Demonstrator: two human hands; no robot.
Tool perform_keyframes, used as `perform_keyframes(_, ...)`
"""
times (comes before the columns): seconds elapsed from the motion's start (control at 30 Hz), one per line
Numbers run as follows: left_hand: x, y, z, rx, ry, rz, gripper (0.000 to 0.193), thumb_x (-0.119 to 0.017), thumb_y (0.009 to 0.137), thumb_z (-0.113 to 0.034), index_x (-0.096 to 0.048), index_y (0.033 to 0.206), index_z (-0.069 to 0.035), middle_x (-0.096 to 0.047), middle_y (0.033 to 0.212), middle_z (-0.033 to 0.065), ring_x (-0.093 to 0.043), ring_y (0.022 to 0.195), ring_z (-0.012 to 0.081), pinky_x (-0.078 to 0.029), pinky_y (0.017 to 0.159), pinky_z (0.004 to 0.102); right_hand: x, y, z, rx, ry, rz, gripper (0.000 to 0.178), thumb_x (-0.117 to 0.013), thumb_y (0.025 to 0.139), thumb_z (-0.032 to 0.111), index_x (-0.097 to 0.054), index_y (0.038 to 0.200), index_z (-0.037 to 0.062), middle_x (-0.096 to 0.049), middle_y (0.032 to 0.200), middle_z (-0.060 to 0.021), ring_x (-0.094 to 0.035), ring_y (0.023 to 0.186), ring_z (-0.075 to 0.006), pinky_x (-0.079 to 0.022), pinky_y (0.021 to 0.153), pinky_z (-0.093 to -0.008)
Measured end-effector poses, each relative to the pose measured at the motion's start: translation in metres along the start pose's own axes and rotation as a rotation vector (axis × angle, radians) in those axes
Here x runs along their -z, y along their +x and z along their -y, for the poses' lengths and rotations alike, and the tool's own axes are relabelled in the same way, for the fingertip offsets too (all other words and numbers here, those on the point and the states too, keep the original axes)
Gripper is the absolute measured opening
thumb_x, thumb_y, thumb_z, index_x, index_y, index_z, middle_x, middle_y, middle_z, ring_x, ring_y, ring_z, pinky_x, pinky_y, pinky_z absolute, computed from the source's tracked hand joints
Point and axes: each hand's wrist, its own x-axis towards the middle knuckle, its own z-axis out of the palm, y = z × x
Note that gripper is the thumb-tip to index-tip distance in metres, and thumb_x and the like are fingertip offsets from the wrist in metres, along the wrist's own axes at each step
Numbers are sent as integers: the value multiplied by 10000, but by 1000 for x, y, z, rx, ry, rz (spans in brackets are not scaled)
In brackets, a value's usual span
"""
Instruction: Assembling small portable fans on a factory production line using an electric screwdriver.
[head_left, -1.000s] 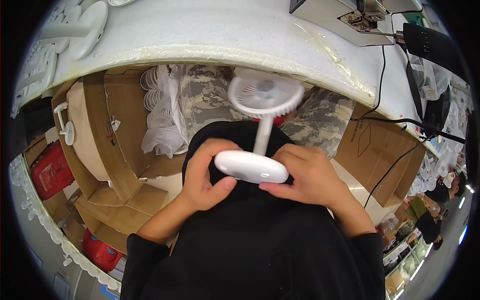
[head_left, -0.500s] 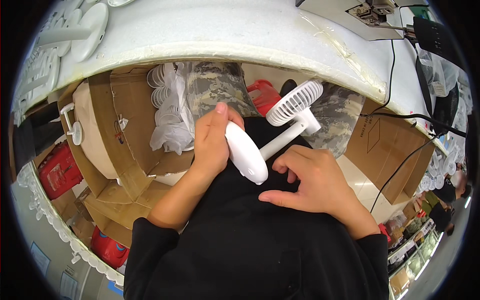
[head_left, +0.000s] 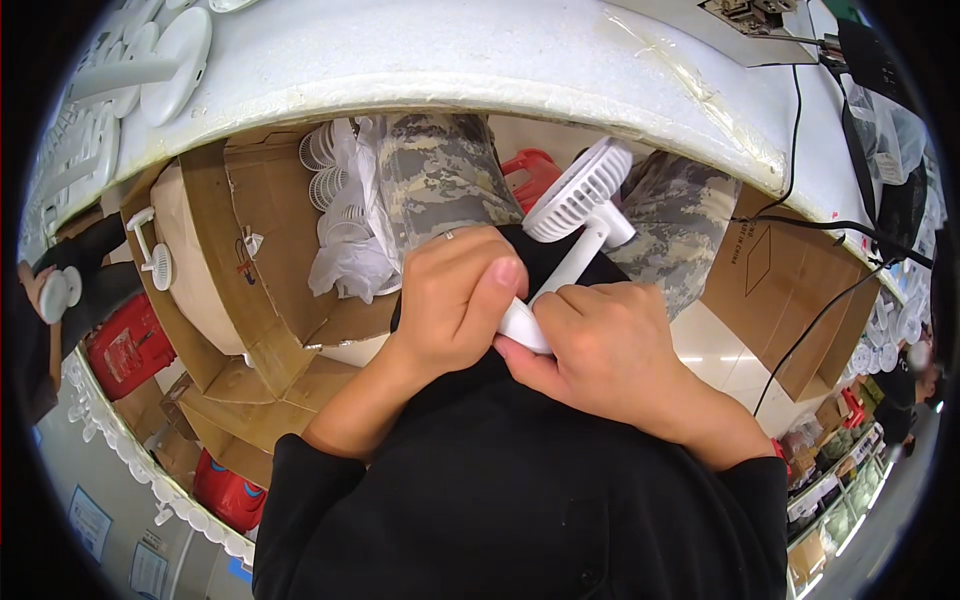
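base (head_left: 522, 328) of white fan (head_left: 574, 262) is clasped by curled left hand (head_left: 452, 302) and right hand (head_left: 612, 348)

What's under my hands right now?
The base of the white fan. A strip of it shows between your left hand and right hand; the rest is covered by them, so I can't see it.

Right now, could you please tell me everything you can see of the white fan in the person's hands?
The white fan looks like smooth plastic. It has a round head with slatted edges, a straight stem and a rounded base. It is held tilted above the black-clothed lap, head toward the upper right, stem slanting down-left. The left hand grips the base's left side; the right hand grips its right side, so most of the base is hidden.
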Motion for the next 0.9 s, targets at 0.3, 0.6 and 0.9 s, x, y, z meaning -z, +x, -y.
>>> perform_keyframes(0.3,-1,-3,-3,30,21,-9,382,-469,948,-121,-541,583,-33,-493,587,70,-389,513,188,-354,528,300,-12,2,-1,94,-9,-69,347,-668,816,360,-586,634,75,-551,546,-42,-493,379,-200,-356,364,-297)
perform_keyframes(0.6,-2,-7,42,553,-689,-291,550,-313,1039,-282,-564,615,-37,-492,546,62,-462,521,172,-375,524,270,3,0,-14,-18,51,-4,345,-677,803,371,-580,654,76,-544,548,-32,-503,388,-201,-371,380,-295)
perform_keyframes(0.9,-17,-5,29,124,-243,-413,419,-365,1010,-217,-567,682,-51,-493,602,56,-400,523,184,-350,535,290,-26,-15,-6,-42,-86,-18,274,-722,757,302,-575,682,83,-533,557,-26,-524,423,-198,-382,406,-304)
